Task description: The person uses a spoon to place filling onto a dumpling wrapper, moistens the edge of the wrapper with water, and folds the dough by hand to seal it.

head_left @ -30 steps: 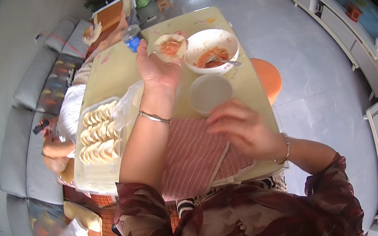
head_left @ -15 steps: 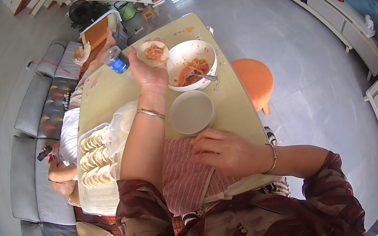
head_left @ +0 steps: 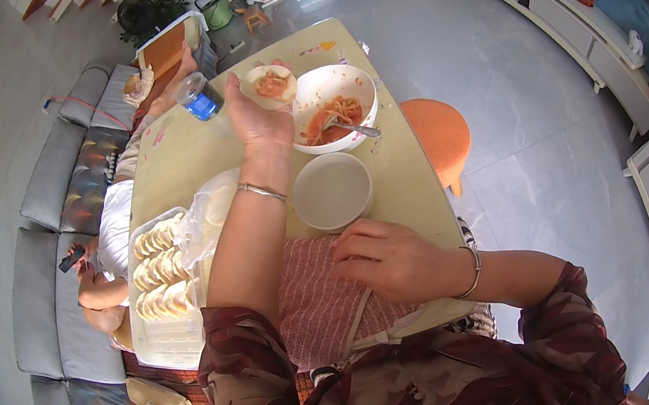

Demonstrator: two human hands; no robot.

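My left hand [head_left: 263, 123] reaches over the far part of the table, palm up, holding a round dumpling wrapper [head_left: 262, 99] with reddish filling [head_left: 271, 85] on it. Just right of it stands a white mixing bowl [head_left: 358, 81] of the same filling, a metal spoon [head_left: 360, 130] leaning inside. Closer to me sits a small whitish bowl [head_left: 331, 191]; its contents are hard to make out. My right hand [head_left: 390, 260] rests on a folded pink striped towel [head_left: 313, 290] beside that bowl's near rim. Its fingers are loosely bent and slightly apart, with nothing visible in them.
A plastic tray [head_left: 166, 342] holds rows of folded dumplings [head_left: 160, 269], with a clear plastic bag [head_left: 211, 217] beside it. A blue-labelled jar [head_left: 199, 99] stands left of my left hand. Left is a grey sofa [head_left: 33, 307] with another person [head_left: 117, 220]; right, an orange stool [head_left: 441, 140].
The whole view has shifted slightly. Both hands keep nearly the same places relative to the table, and the wrapper with filling stays in my left hand.
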